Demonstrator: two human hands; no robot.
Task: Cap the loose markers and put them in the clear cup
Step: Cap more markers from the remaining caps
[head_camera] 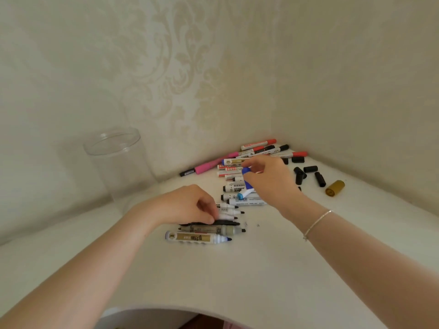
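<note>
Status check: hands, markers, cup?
Left hand pinching an uncapped marker. Right hand holding blue cap. Clear cup empty. Nothing blocking.

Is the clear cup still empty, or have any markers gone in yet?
Empty. The clear cup stands upright at the wall, and nothing shows through its sides; the markers all lie on the table.

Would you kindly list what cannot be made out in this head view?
- Marker labels: too small and blurred to read.
- Markers beneath the right hand: hidden by it.
- Left hand grip: fingertips curl under, so which marker it holds is unclear.
- Cup base: blends into the table.
</note>
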